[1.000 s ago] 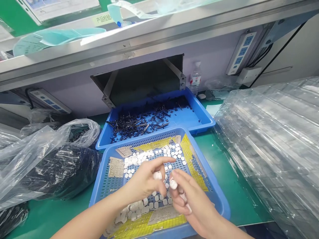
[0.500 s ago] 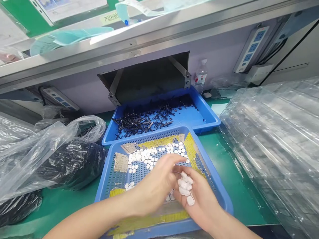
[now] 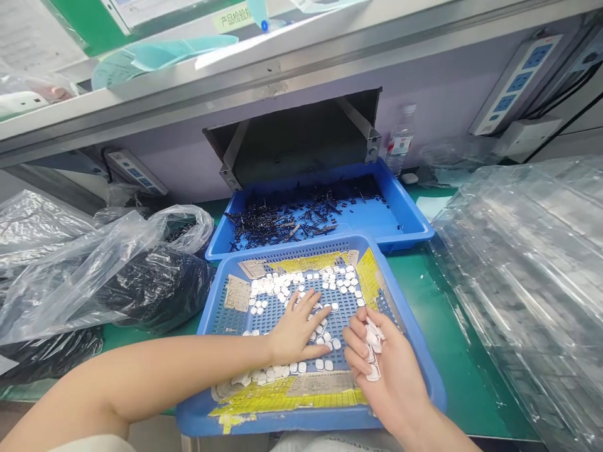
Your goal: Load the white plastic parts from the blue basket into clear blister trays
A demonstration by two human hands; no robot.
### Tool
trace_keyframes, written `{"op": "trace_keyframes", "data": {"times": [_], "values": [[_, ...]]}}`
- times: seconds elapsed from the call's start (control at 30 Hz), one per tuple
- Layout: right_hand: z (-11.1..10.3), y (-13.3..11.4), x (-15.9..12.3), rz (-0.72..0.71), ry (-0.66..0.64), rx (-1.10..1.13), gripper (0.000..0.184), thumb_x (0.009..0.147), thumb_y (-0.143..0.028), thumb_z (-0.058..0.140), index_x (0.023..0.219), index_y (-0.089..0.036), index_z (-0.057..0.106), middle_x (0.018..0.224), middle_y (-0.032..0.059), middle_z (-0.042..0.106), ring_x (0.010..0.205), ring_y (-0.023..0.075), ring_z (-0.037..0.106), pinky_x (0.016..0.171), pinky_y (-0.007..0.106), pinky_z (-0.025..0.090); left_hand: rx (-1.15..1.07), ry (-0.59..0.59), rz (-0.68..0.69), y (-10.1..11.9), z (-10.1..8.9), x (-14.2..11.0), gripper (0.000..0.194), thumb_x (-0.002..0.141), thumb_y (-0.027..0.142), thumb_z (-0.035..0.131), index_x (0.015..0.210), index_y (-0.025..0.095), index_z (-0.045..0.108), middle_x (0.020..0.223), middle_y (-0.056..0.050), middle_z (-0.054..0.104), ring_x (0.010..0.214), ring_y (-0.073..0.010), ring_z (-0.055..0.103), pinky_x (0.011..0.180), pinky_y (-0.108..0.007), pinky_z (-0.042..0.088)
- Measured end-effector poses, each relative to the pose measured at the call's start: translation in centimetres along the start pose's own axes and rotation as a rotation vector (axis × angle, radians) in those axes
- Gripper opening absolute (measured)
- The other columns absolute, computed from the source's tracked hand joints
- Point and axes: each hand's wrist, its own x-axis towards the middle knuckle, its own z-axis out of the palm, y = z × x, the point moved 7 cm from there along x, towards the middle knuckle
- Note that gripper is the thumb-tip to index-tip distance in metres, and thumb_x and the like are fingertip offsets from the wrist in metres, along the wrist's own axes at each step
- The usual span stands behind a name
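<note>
My left hand lies palm down in the blue perforated basket, its fingers spread over small white rounded-square pieces. Some pieces show between and beside the fingers. At the basket's right side, my right hand is palm up with fingers curled round several white pieces. Yellow tape and worn paper line parts of the basket's walls and floor. More white pieces lie along its near edge, partly under my left wrist.
Behind the basket stands a blue tray of small black parts. A plastic bag of black parts sits left. Clear plastic trays are stacked right. A water bottle stands at the back, below a metal-edged shelf.
My left hand has moved from beside my right hand down onto the pieces in the basket, and its fingers have spread. My right hand keeps its pieces, fingers more curled. The view has shifted left.
</note>
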Motion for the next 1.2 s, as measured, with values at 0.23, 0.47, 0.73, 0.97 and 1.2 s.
{"op": "trace_keyframes", "data": {"times": [0.23, 0.47, 0.73, 0.97, 1.2], "values": [[0.1, 0.0, 0.0, 0.012, -0.019, 0.014, 0.017, 0.074, -0.022, 0.052, 0.059, -0.016, 0.045, 0.052, -0.0058, 0.032, 0.037, 0.0032, 0.022, 0.028, 0.013, 0.021, -0.153, 0.111, 0.003, -1.2, -0.7, 2.9, 0.048, 0.085, 0.047, 0.025, 0.106, 0.01, 0.047, 0.099, -0.014, 0.05, 0.093, -0.0243, 0.043, 0.08, -0.039, 0.036], [-0.3, -0.6, 0.1, -0.06, 0.004, 0.057, 0.015, 0.07, -0.021, 0.057, 0.061, -0.017, 0.046, 0.053, -0.0061, 0.034, 0.037, 0.0031, 0.025, 0.027, 0.012, 0.022, -0.184, 0.024, -0.04, -1.9, -1.2, 6.2, 0.029, 0.08, 0.038, 0.041, 0.088, 0.013, 0.053, 0.081, -0.011, 0.055, 0.081, -0.0244, 0.049, 0.067, -0.034, 0.041], [-1.1, -1.2, 0.1, -0.169, 0.14, -0.071, 0.022, 0.067, -0.017, 0.064, 0.086, -0.022, 0.056, 0.079, -0.0008, 0.054, 0.058, 0.0089, 0.05, 0.033, 0.014, 0.034, -0.436, 0.122, -0.169, -2.2, -8.7, 5.0, 0.023, 0.084, 0.03, 0.037, 0.079, 0.016, 0.054, 0.068, -0.001, 0.056, 0.06, -0.0111, 0.049, 0.056, -0.022, 0.037], [0.1, -0.4, 0.0, -0.13, 0.04, -0.295, 0.026, 0.065, -0.035, 0.067, 0.085, -0.019, 0.06, 0.069, -0.0011, 0.051, 0.052, 0.007, 0.044, 0.033, 0.012, 0.029, -1.326, 0.002, -0.333, 0.9, -9.3, 2.5, 0.03, 0.078, 0.045, 0.046, 0.072, 0.016, 0.048, 0.044, 0.008, 0.037, 0.037, -0.0042, 0.026, 0.036, -0.016, 0.02], [0.7, -0.1, -0.3, -0.134, -0.018, -0.464, 0.028, 0.072, -0.046, 0.058, 0.077, -0.018, 0.056, 0.068, -0.0008, 0.048, 0.052, 0.0061, 0.039, 0.036, 0.013, 0.026, -1.612, -0.017, -0.428, 2.0, -8.3, 2.8, 0.041, 0.08, 0.055, 0.039, 0.072, 0.016, 0.048, 0.039, 0.007, 0.032, 0.035, -0.0044, 0.022, 0.033, -0.015, 0.014]]}}
